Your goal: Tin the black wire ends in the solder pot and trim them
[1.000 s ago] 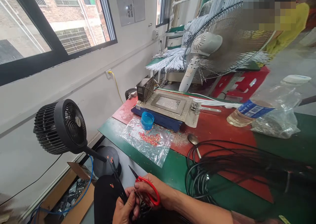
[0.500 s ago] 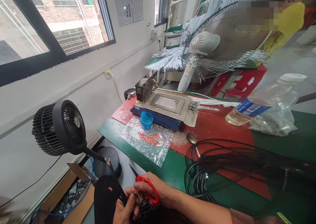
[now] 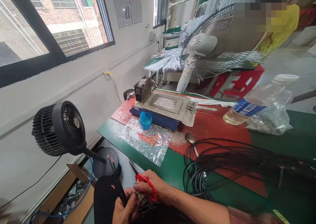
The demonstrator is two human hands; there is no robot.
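At the near edge of the worktop (image 3: 174,163), the fingers of the left hand (image 3: 124,210) grasp black cables (image 3: 119,185) with stripped ends, while those of the right hand (image 3: 151,181) grasp red-handled scissors (image 3: 140,177).

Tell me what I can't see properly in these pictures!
Head view: part of the black cables, hidden by left fingers.
Head view: part of the red scissors, hidden by right hand.
Head view: white fan's blades, blurred by motion.
Head view: part of the cardboard box, cut off by bottom edge.

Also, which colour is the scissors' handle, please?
The scissors' handle is red, seen in the head view.
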